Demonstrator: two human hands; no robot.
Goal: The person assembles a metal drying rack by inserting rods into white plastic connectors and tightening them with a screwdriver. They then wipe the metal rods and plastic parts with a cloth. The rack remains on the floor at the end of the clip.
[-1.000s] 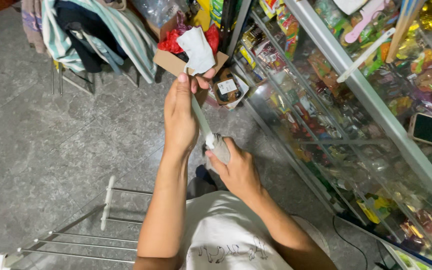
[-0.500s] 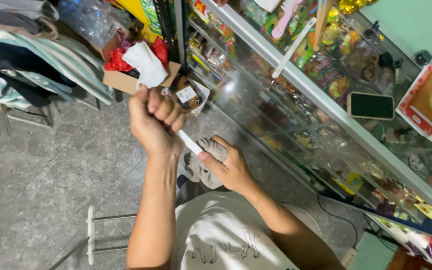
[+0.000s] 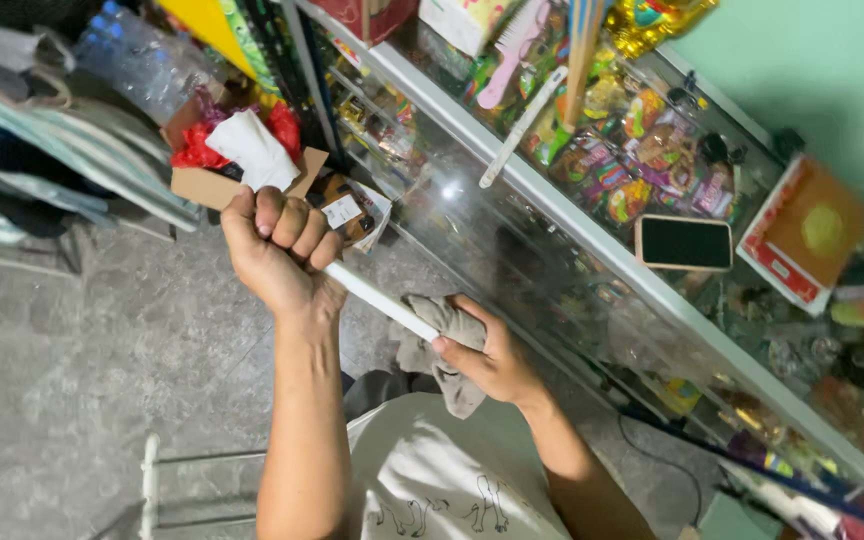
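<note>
- Left hand fisted tight on white rod, held out before the glass display case.
- Right hand clamped on grey cloth wrapped round the rod.
- Best wiped lengthwise, grip firm, rod steady, cloth snug.

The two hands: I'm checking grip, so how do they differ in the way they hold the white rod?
The left hand is a closed fist straight around the white rod, higher up. The right hand sits lower and grips the rod through a grey cloth wrapped around it. Both hands clasp the same rod.
</note>
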